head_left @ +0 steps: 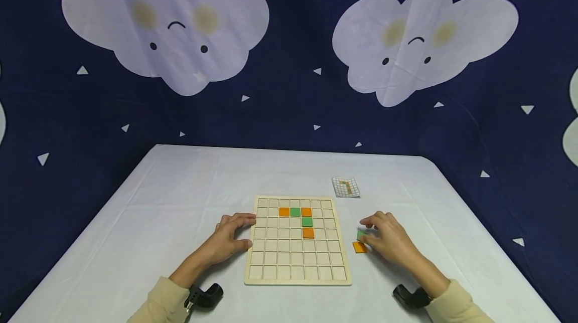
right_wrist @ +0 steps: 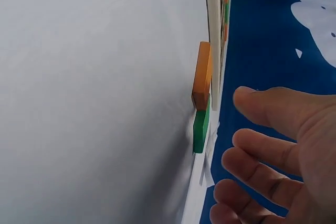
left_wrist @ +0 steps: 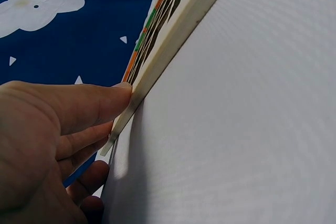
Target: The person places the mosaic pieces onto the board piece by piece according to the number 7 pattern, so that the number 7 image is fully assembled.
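A square wooden board (head_left: 295, 282) with a grid of shallow cells lies on the table. Three orange tiles (head_left: 308, 233) and two green tiles (head_left: 307, 222) sit in its cells, forming a corner shape. My left hand (head_left: 228, 239) rests against the board's left edge, thumb and fingertips touching the rim; in the left wrist view the thumb (left_wrist: 100, 103) lies right at that rim. Beside the board's right edge, my right hand (head_left: 389, 237) is over a loose green tile (right_wrist: 201, 129), partly hidden by the fingers. Thumb and fingers are apart, holding nothing. A loose orange tile (head_left: 359, 247) lies nearer me.
Behind the board's far right corner lies a small pattern card (head_left: 346, 187) printed with a grid and a coloured shape. A white cloth covers the table (head_left: 189, 177). Black wrist devices (head_left: 205, 296) are on both wrists. A dark blue backdrop with clouds hangs behind.
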`<state>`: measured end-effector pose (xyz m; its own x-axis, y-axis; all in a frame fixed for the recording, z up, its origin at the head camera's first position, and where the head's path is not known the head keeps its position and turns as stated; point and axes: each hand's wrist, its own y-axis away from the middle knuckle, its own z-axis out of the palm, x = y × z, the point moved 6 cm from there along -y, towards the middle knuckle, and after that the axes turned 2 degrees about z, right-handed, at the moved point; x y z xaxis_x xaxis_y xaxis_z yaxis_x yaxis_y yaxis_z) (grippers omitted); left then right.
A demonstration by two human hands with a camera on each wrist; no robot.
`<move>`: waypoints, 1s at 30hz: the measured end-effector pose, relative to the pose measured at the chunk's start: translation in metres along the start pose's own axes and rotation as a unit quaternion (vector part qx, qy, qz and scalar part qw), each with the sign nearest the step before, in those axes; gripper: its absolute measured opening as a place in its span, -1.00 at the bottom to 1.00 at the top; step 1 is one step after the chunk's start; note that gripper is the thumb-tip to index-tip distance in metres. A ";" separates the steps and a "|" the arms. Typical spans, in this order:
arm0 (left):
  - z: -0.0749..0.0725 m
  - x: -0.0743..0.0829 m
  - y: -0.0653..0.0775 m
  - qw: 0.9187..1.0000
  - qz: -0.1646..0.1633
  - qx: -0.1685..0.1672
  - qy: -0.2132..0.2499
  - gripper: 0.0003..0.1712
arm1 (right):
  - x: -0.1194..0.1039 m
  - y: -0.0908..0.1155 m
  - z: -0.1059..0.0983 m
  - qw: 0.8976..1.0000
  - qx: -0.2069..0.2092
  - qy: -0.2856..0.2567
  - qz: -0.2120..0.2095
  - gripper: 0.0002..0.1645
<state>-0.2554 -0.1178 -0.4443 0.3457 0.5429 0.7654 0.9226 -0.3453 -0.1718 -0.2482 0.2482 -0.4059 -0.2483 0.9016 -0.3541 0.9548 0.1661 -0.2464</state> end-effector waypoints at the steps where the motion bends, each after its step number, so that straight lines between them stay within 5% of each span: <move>1: 0.000 0.000 0.000 1.000 0.000 0.000 -0.001 -0.46 | 0.001 0.001 0.000 1.000 -0.001 0.002 0.000 -0.63; 30: 0.000 0.000 0.000 1.000 0.002 0.003 -0.010 -0.46 | 0.016 0.008 0.008 0.999 -0.030 0.025 0.016 -0.65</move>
<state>-0.2553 -0.1176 -0.4440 0.3529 0.5559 0.7526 0.9221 -0.3431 -0.1790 -0.2458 0.2613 -0.4208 -0.2099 0.9253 -0.3159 0.9708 0.1588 -0.1798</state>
